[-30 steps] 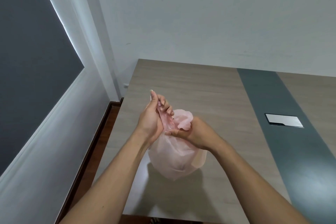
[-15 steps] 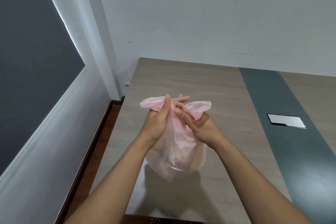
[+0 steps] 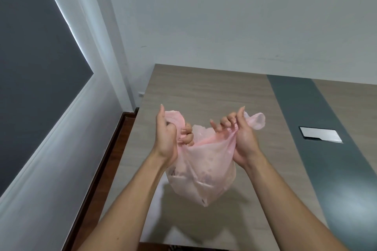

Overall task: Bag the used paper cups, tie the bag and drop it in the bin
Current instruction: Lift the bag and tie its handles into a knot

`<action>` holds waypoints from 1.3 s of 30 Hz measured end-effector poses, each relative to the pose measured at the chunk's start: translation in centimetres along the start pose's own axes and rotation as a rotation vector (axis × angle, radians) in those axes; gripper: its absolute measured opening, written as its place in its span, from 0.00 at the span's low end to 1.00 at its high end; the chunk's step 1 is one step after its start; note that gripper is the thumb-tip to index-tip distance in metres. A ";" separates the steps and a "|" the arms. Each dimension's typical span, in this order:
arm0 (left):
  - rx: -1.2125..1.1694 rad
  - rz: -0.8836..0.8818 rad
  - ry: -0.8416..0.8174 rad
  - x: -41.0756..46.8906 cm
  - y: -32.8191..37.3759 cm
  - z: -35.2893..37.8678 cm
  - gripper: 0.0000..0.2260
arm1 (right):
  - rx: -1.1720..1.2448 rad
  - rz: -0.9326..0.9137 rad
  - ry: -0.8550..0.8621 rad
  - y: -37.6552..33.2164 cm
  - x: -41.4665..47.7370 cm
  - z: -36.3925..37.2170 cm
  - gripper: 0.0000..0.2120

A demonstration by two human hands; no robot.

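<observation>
A thin pink plastic bag (image 3: 204, 171) hangs above the wooden table (image 3: 204, 91), bulging with contents that I can only see as faint shapes through the plastic. My left hand (image 3: 167, 136) is closed around the bag's left handle, whose loop sticks up past the fingers. My right hand (image 3: 242, 138) grips the right handle, its end flopping out to the right. The two handles are pulled apart and the bag's mouth stretches between them. No loose cups and no bin are in view.
The table has a dark grey strip (image 3: 318, 128) down its right part with a silver cable hatch (image 3: 321, 135) set in it. A white wall stands behind. A dark window blind (image 3: 30, 67) and a wooden skirting (image 3: 106, 159) run along the left.
My hands, close together at the bag's top before, have drawn apart sideways, each pulling one handle outward. The bag has lifted slightly and its mouth is stretched wide.
</observation>
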State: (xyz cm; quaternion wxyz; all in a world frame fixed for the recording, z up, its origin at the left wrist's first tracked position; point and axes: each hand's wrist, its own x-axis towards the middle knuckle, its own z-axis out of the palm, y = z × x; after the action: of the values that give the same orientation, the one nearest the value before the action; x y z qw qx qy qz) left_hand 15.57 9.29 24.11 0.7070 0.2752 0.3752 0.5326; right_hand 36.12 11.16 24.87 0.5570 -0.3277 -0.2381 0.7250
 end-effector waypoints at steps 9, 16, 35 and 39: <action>0.103 0.011 0.056 0.9 -1.5 0.4 0.22 | -0.312 0.164 0.156 1.8 0.6 -0.1 0.14; 0.028 0.033 0.084 0.9 -1.5 -1.4 0.34 | -0.218 0.095 -0.006 2.0 0.5 0.1 0.16; 0.425 -0.007 0.087 -1.1 -2.5 -1.4 0.16 | -1.345 0.026 -0.460 1.7 -2.0 1.5 0.11; 0.385 0.021 0.237 -0.8 -3.2 -1.4 0.12 | -1.199 0.081 -0.342 1.6 -2.4 1.3 0.23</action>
State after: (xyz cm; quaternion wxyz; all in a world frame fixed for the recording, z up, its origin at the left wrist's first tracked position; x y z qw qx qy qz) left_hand 16.05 7.58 21.02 0.5868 0.3445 0.5475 0.4871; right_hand 34.58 8.43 25.11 0.2022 -0.4716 -0.6768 0.5279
